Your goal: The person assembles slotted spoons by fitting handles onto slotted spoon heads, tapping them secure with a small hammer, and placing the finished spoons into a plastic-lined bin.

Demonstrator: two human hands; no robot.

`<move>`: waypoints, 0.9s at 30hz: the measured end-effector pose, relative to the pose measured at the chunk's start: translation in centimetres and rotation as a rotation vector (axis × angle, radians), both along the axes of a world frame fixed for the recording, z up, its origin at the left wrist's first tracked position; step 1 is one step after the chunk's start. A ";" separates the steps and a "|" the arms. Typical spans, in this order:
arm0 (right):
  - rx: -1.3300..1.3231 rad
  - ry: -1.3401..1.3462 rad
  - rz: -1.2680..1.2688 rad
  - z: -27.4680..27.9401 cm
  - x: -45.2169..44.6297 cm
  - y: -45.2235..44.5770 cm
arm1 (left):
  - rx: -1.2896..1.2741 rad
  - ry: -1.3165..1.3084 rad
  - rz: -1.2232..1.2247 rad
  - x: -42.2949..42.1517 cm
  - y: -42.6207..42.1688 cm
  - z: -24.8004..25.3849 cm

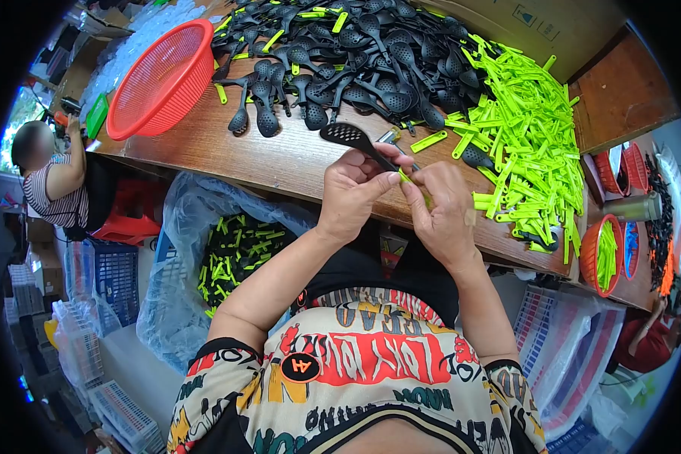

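My left hand [353, 195] is closed around the stem of a black slotted spoon [348, 135], its perforated head pointing up and left. My right hand [440, 204] pinches a lime-green handle piece [404, 175] against the spoon's stem end; the fingers hide most of it. Both hands meet just above the table's front edge. Behind them lies a small metallic object [390, 137], partly covered and hard to identify. A heap of black slotted spoons [386, 57] spreads across the table beyond, and a pile of lime-green handle pieces [533, 129] lies to the right.
A red plastic basket [163, 83] stands at the table's back left. Below left, a plastic-lined bin [181, 257] contains black and green pieces. An orange basket [587, 261] of green pieces sits at the right. A cardboard box [522, 30] borders the back. Another person [57, 181] works at left.
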State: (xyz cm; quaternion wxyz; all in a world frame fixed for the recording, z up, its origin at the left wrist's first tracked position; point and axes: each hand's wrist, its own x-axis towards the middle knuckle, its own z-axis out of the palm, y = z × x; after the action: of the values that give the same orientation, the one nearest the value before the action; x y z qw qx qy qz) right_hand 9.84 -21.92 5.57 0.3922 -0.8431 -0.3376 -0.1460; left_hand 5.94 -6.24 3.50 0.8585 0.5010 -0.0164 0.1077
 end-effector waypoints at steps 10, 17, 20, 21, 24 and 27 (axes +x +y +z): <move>0.182 0.018 0.234 -0.4 -0.3 1.0 | 0.082 -0.086 -0.048 -1.8 0.8 0.5; -0.212 -0.650 0.438 1.9 0.7 -1.2 | -0.093 0.585 -0.729 -2.1 7.8 1.6; -0.292 -0.631 0.458 0.3 -0.3 -0.7 | -0.071 0.634 -0.822 -3.7 6.7 0.6; -0.304 -0.578 0.456 -0.2 -0.3 -0.8 | -0.102 0.648 -0.784 -4.1 6.7 -0.7; -0.272 -0.304 0.113 -1.0 -0.1 -1.3 | -0.023 0.695 -0.509 -5.9 6.1 -2.1; -0.545 -0.202 -0.122 -2.7 1.1 -3.2 | 0.024 0.720 -0.304 -6.9 6.3 -4.2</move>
State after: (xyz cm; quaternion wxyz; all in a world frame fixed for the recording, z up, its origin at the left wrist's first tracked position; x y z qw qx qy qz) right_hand 10.98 -25.08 2.84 0.1063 -0.9172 -0.3505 -0.1566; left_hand -0.96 0.07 -0.72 0.8096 0.5086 0.2105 -0.2037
